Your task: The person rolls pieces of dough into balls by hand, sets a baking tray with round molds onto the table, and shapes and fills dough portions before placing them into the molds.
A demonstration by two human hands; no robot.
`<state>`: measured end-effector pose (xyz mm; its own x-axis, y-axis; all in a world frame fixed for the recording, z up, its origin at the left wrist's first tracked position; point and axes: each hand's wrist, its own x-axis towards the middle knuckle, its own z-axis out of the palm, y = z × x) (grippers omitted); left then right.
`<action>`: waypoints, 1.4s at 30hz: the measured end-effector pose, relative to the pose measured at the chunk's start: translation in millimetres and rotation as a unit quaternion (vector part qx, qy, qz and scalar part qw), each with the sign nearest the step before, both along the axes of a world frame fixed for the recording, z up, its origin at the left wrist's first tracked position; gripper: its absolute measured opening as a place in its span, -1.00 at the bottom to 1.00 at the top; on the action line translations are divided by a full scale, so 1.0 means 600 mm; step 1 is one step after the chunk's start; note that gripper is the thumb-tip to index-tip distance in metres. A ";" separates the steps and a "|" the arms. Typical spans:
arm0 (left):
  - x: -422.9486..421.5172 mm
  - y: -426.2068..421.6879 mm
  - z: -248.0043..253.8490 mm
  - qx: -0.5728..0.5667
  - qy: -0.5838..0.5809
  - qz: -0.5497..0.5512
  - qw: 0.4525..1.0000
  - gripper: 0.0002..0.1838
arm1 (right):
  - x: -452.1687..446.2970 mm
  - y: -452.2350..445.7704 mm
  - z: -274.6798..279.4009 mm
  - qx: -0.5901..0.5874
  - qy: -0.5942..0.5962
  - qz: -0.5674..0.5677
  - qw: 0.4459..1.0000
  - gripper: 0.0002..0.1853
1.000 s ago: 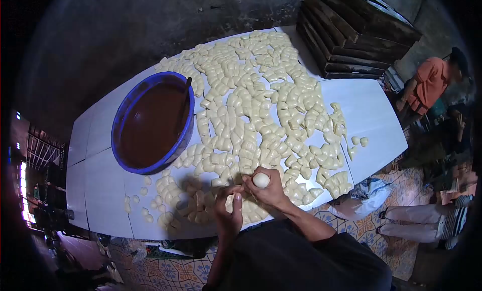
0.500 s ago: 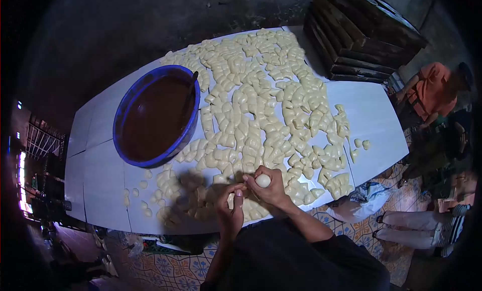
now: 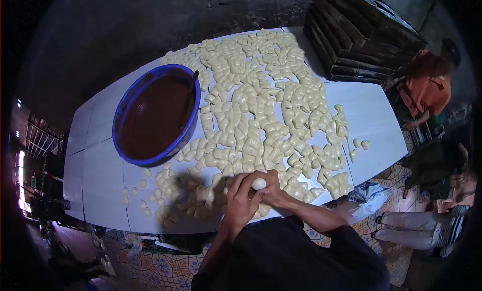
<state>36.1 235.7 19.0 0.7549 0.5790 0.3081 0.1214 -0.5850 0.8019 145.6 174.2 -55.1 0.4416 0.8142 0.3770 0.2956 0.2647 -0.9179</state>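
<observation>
Many pale dough pieces [image 3: 246, 125] lie spread over the white table [image 3: 105, 185]. Near the table's front edge my right hand [image 3: 272, 187] is wrapped round a dough ball [image 3: 258, 184], whose rounded top shows between thumb and fingers. Against it from the left, my left hand [image 3: 243, 196] has its fingers bent and its thumb on the ball. The two hands touch. Beyond them on the left stands a blue basin [image 3: 116, 125] of brown filling, with a dark utensil handle [image 3: 193, 82] leaning on its rim.
Dark wooden trays [image 3: 361, 34] are stacked at the back right. A person in an orange shirt [image 3: 427, 82] stands at the far right. A white plastic bag [image 3: 364, 200] sits beside the table's right front edge. Small dough pieces [image 3: 145, 204] lie at the left front.
My left hand has moved right and up from beside my right hand onto the dough ball. The person in orange has shifted. The view has turned slightly.
</observation>
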 end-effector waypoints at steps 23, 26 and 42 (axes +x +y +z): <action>-0.490 0.266 -0.218 0.161 0.354 0.543 0.744 -0.46 | 0.056 0.042 0.066 -0.050 0.207 -0.141 0.967 -0.40; -0.461 0.245 -0.180 0.064 0.380 0.537 0.750 -0.41 | 0.053 0.049 0.056 -0.058 0.272 -0.139 0.951 -0.36; -0.006 0.002 -0.106 -0.333 -0.196 0.174 0.906 -0.83 | 0.030 -0.016 0.045 -0.093 0.400 0.091 0.907 -0.13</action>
